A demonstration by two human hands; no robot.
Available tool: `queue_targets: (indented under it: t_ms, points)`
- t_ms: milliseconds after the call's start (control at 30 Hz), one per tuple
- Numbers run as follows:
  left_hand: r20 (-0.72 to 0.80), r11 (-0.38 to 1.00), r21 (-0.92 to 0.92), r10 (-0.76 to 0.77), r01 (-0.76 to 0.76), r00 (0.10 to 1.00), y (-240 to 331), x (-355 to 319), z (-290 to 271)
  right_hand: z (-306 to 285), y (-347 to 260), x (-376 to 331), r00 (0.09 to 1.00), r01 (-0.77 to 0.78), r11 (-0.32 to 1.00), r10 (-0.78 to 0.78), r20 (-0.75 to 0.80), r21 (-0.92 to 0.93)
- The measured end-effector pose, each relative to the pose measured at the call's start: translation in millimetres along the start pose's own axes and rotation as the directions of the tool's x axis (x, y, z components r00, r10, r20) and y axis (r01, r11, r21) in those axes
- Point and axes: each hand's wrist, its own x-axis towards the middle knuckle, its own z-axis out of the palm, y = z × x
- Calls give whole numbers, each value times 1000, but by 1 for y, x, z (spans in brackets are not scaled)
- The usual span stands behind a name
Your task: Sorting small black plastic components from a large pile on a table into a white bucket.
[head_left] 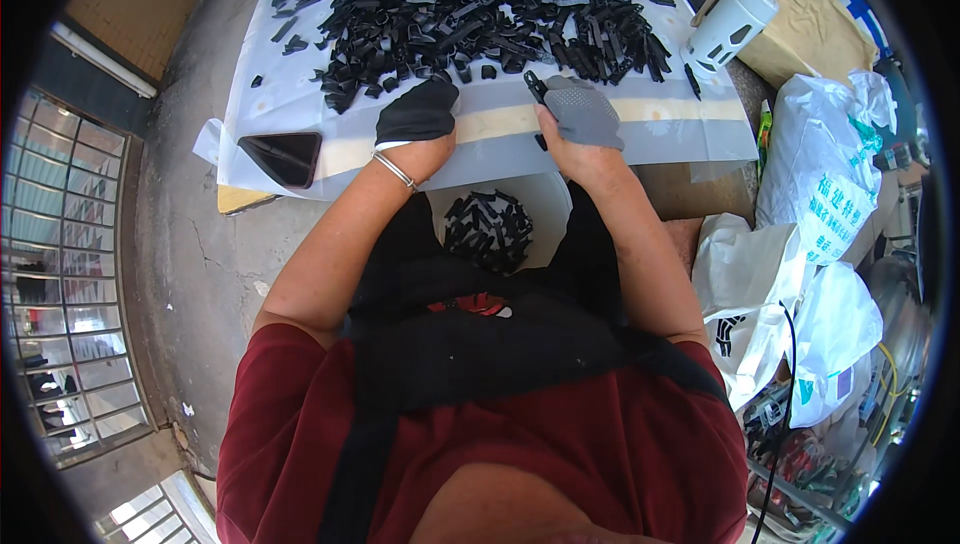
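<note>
My left hand (420,124), in a black glove with bare lower palm and wrist, is closed at the table's near edge; anything inside it is hidden. Beside it on the right, my right hand (582,124) wears a grey dotted glove. Its fingers and thumb close around a slim black plastic piece (536,86), whose end juts out at the top. Beyond both hands spreads a large heap of black plastic pieces (470,19). Below them, between my knees, a white tub (550,206) contains several similar black pieces (488,229).
A dark phone (282,159) lies at the table's left, on the translucent sheet (680,139). At the right stand a white cup-like container (730,26) and a black pen (692,81). White bags (815,154) crowd the right side. A barred window (70,274) is at the left.
</note>
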Motion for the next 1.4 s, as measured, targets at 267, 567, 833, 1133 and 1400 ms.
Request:
queue_targets:
  t_ms: [267,567,833,1133,1400]
  points:
    - [130,980,-186,-42,66,991,20,-28,-28,-24,1,-31,983,-103,846,168,-79,524]
    - [399,502,-830,233,241,887,44,-37,-56,-35,-37,-55,926,183,841,-322,199,510]
    - [514,310,-800,-88,514,853,53,-72,-22,-14,-58,-68,988,152,816,-112,-105,557]
    - [437,480,-776,-56,408,898,55,-79,-51,-33,-51,-90,975,222,860,-188,-119,460]
    - [322,455,-848,34,272,946,61,-82,-62,-50,-53,-95,962,271,925,-255,-95,266]
